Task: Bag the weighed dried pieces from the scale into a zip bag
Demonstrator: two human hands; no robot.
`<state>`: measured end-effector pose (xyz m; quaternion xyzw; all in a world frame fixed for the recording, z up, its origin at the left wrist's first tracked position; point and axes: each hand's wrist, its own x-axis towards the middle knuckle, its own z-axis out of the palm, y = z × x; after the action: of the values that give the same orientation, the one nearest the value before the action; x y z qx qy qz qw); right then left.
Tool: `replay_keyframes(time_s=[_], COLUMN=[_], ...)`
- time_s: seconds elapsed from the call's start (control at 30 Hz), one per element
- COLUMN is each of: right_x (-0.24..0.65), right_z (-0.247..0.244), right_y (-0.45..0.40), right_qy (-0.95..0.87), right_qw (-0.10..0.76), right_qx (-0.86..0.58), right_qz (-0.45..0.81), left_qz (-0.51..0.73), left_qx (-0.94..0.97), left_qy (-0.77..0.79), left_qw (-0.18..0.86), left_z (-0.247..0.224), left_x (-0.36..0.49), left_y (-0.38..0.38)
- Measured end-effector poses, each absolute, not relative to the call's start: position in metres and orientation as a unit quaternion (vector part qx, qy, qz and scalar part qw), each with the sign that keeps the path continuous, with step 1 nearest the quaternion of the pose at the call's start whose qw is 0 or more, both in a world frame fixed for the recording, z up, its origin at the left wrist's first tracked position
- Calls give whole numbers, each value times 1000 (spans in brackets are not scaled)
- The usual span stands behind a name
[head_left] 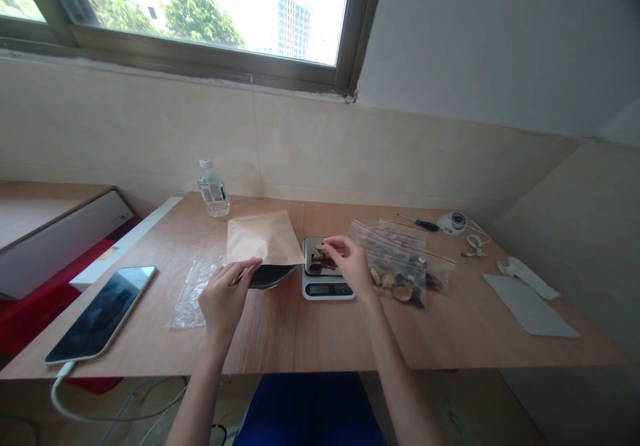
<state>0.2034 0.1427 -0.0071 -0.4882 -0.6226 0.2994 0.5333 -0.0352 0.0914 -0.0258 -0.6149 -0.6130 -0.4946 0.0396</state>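
My left hand [226, 299] grips the near edge of a brown paper pouch [263, 236], whose mouth gapes towards me and shows a dark inside. With thumb and fingers together, my right hand [351, 263] pinches a brown dried piece [323, 249] above the pan of a small digital kitchen scale [327, 291]. Several more dark and brown dried pieces [320, 266] lie on that pan. Figures on the scale's display are too small to read. To the right of the scale, clear zip bags [403, 279] hold dried slices and dark bits.
A clear plastic wrapper [187, 299] lies left of the pouch. Beyond it stands a water bottle [214, 189]. A cabled phone [103, 316] rests at the left edge. At right are a screwdriver [426, 225], a white camera-like device [453, 223] and a white sheet [530, 306].
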Motion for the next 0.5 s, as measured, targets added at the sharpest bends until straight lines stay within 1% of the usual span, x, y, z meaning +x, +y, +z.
replay_keyframes(time_s=[0.1,0.17,0.27,0.3,0.37,0.43,0.5], right_x=[203,199,191,186,174,158,140], right_z=[-13,-15,-12,-10,-6,-4,-5], right_y=[169,168,138,123,95,74,65], right_qy=[-651,-669,-678,-682,-704,-752,-795], right_qw=[489,471,502,513,512,459,398], right_qx=[-521,-534,-519,-502,-457,-404,-365], right_qz=[256,215,142,140,183,245,276], left_qz=[-493,-494,-499,-501,-503,-501,-500], left_qx=[-614,-613,-609,-608,-608,-607,-605], left_qy=[-615,-616,-616,-615,-614,-617,-620], left_qw=[40,38,29,24,13,8,10], left_z=[-25,-24,-25,-25,-27,-28,-28], left_x=[-37,-39,-41,-41,-38,-34,-29], left_y=[90,90,90,90,90,89,86])
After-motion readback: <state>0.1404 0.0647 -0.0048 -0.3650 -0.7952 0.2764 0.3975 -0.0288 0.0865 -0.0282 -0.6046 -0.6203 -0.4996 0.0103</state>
